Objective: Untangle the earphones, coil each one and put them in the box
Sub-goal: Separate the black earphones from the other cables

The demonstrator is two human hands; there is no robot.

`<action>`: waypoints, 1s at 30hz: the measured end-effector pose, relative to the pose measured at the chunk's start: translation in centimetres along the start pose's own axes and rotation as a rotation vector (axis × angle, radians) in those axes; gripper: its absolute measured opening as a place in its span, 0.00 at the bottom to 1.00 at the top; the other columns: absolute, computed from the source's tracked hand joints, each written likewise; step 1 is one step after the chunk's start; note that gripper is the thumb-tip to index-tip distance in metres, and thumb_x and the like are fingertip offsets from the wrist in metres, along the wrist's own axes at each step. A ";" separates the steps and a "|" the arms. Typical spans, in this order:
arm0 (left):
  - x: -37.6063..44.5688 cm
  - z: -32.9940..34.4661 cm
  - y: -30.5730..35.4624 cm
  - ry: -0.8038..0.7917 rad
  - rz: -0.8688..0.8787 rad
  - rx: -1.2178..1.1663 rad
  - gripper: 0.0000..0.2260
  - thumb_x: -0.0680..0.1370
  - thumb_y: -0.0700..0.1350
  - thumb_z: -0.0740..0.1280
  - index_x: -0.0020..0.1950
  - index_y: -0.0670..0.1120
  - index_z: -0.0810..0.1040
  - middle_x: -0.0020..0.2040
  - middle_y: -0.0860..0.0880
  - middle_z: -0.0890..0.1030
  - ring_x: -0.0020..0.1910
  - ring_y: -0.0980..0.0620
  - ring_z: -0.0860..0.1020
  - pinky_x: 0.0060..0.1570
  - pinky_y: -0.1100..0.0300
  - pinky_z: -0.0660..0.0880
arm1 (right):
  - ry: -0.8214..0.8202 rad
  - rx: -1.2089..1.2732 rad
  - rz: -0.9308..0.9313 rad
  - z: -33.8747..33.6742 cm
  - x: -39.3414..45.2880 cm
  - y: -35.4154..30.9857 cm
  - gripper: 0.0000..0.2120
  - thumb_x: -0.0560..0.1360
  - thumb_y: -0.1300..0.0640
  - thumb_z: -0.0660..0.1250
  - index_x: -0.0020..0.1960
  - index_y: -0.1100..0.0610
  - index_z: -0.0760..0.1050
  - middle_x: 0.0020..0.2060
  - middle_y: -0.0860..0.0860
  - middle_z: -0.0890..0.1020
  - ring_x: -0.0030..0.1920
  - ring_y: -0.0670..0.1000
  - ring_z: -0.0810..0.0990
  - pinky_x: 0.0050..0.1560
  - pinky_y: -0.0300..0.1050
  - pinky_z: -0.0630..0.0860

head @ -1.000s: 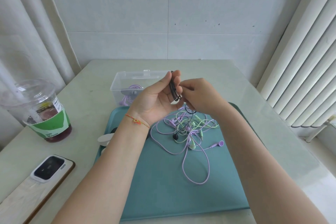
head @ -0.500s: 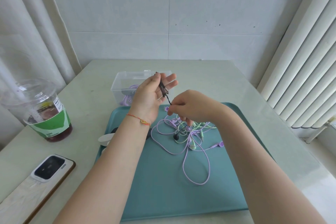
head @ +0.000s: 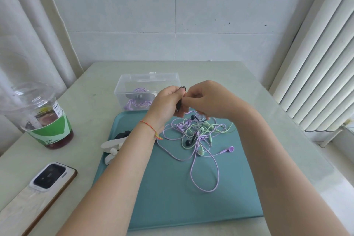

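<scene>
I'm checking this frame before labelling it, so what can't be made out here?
- Head view: black earphone cord, its wraps hidden between the left hand and right hand.
- White and black items at the teal tray edge, covered by the left forearm.
- Plastic cup label print, too small.

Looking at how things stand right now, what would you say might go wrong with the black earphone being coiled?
1. The black earphone, wound on the left hand and pinched by the right hand, trails into the tangle; pulling may tighten knots or drag it.
2. The coil might spring loose on its way to the box.
</scene>
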State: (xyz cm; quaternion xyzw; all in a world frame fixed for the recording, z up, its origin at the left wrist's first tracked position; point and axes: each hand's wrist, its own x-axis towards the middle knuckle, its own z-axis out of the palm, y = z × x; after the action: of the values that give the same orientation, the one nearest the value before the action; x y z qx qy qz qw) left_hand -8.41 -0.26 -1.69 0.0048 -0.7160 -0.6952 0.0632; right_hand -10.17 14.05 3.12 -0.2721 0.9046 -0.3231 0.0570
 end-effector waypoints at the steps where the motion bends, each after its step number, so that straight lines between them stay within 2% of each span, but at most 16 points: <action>1: -0.1 0.0 0.1 -0.026 -0.014 0.044 0.12 0.82 0.40 0.58 0.40 0.42 0.73 0.24 0.49 0.71 0.23 0.53 0.67 0.26 0.62 0.66 | 0.047 0.005 -0.003 -0.2 0.1 0.1 0.12 0.75 0.50 0.66 0.36 0.54 0.77 0.24 0.47 0.75 0.23 0.47 0.74 0.29 0.38 0.72; 3: -0.1 0.0 0.2 -0.089 -0.056 0.058 0.13 0.82 0.40 0.57 0.38 0.43 0.71 0.22 0.50 0.64 0.21 0.54 0.59 0.28 0.59 0.56 | 0.132 0.029 -0.013 -0.6 0.1 0.5 0.11 0.74 0.48 0.69 0.36 0.53 0.78 0.28 0.47 0.77 0.28 0.47 0.74 0.31 0.39 0.70; 5: -0.1 -0.2 0.4 -0.185 -0.147 -0.029 0.15 0.83 0.44 0.55 0.37 0.44 0.70 0.22 0.52 0.59 0.21 0.55 0.55 0.30 0.58 0.51 | 0.175 0.140 -0.010 -1.1 0.1 0.7 0.06 0.74 0.54 0.70 0.40 0.55 0.80 0.32 0.49 0.80 0.33 0.47 0.75 0.35 0.40 0.70; 8: -0.1 -0.7 0.7 -0.382 -0.279 -0.327 0.15 0.82 0.49 0.54 0.37 0.46 0.69 0.22 0.54 0.58 0.19 0.58 0.56 0.26 0.61 0.54 | 0.206 0.298 -0.003 -1.2 0.3 1.1 0.04 0.75 0.58 0.68 0.45 0.58 0.81 0.36 0.56 0.83 0.31 0.49 0.78 0.36 0.40 0.74; 11: -0.1 -0.9 0.7 -0.453 -0.316 -0.594 0.14 0.81 0.49 0.55 0.38 0.47 0.70 0.24 0.54 0.61 0.20 0.58 0.58 0.26 0.64 0.58 | 0.251 0.366 0.006 -0.6 0.6 1.3 0.06 0.77 0.56 0.67 0.44 0.58 0.79 0.27 0.51 0.75 0.25 0.50 0.70 0.28 0.40 0.69; 15: 0.0 -1.1 0.8 -0.492 -0.293 -0.879 0.13 0.80 0.47 0.56 0.40 0.46 0.73 0.25 0.54 0.64 0.24 0.57 0.56 0.29 0.64 0.61 | 0.258 0.367 0.014 -0.2 0.9 1.5 0.11 0.79 0.57 0.63 0.42 0.59 0.80 0.24 0.48 0.74 0.24 0.50 0.70 0.28 0.38 0.68; 17: 0.1 -1.3 1.1 -0.474 -0.272 -0.971 0.12 0.80 0.47 0.56 0.43 0.44 0.76 0.25 0.54 0.64 0.24 0.57 0.56 0.29 0.65 0.62 | 0.210 0.377 0.030 0.2 1.1 1.8 0.12 0.79 0.58 0.61 0.41 0.58 0.81 0.27 0.50 0.77 0.26 0.52 0.73 0.33 0.44 0.73; 19: 0.1 -1.5 1.4 -0.443 -0.253 -1.025 0.13 0.80 0.47 0.56 0.44 0.44 0.77 0.26 0.54 0.63 0.23 0.57 0.60 0.29 0.65 0.64 | 0.139 0.421 0.050 0.7 1.3 2.0 0.13 0.78 0.59 0.61 0.38 0.58 0.80 0.29 0.54 0.79 0.28 0.54 0.76 0.40 0.56 0.77; 20: 0.2 -1.7 1.6 -0.424 -0.241 -1.044 0.12 0.80 0.46 0.56 0.44 0.44 0.77 0.27 0.54 0.64 0.24 0.57 0.62 0.30 0.64 0.65 | 0.095 0.439 0.059 0.8 1.3 2.0 0.13 0.77 0.60 0.61 0.38 0.59 0.80 0.30 0.56 0.80 0.30 0.55 0.77 0.41 0.57 0.78; 23: 0.6 -2.6 1.7 -0.289 -0.187 -1.047 0.13 0.82 0.45 0.55 0.41 0.46 0.74 0.30 0.53 0.65 0.27 0.56 0.65 0.35 0.63 0.68 | -0.035 0.456 0.077 1.1 1.1 1.8 0.12 0.77 0.62 0.60 0.41 0.61 0.81 0.32 0.56 0.80 0.32 0.54 0.79 0.35 0.41 0.75; 24: 0.7 -3.0 1.6 -0.219 -0.173 -1.017 0.13 0.83 0.46 0.56 0.41 0.47 0.74 0.31 0.53 0.67 0.29 0.56 0.67 0.36 0.63 0.68 | -0.057 0.459 0.076 1.2 1.1 1.8 0.12 0.77 0.62 0.60 0.42 0.62 0.81 0.33 0.56 0.81 0.33 0.54 0.80 0.35 0.38 0.74; 27: 0.8 -3.5 1.4 -0.057 -0.161 -0.943 0.11 0.82 0.49 0.59 0.44 0.50 0.77 0.35 0.55 0.74 0.33 0.56 0.73 0.36 0.62 0.68 | -0.059 0.467 0.069 1.1 1.1 2.0 0.09 0.77 0.62 0.61 0.44 0.63 0.80 0.34 0.57 0.82 0.36 0.53 0.81 0.43 0.45 0.76; 28: 0.7 -3.5 1.4 -0.022 -0.156 -0.924 0.10 0.82 0.49 0.60 0.45 0.51 0.78 0.37 0.55 0.77 0.35 0.57 0.76 0.36 0.62 0.67 | -0.058 0.465 0.074 1.1 1.1 2.0 0.09 0.77 0.62 0.61 0.44 0.63 0.80 0.34 0.57 0.82 0.37 0.53 0.81 0.43 0.46 0.76; 30: 0.7 -3.4 1.4 0.017 -0.147 -0.888 0.09 0.81 0.49 0.61 0.47 0.52 0.80 0.39 0.56 0.81 0.38 0.58 0.79 0.37 0.61 0.66 | -0.052 0.473 0.088 1.3 1.1 2.0 0.08 0.78 0.62 0.61 0.45 0.61 0.79 0.33 0.57 0.81 0.35 0.54 0.81 0.37 0.43 0.75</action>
State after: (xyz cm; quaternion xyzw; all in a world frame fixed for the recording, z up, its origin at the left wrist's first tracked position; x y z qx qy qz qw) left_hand -8.62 -3.64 -0.14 0.0337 -0.3456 -0.9376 0.0156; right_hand -11.68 14.03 0.99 -0.2196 0.8131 -0.5159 0.1567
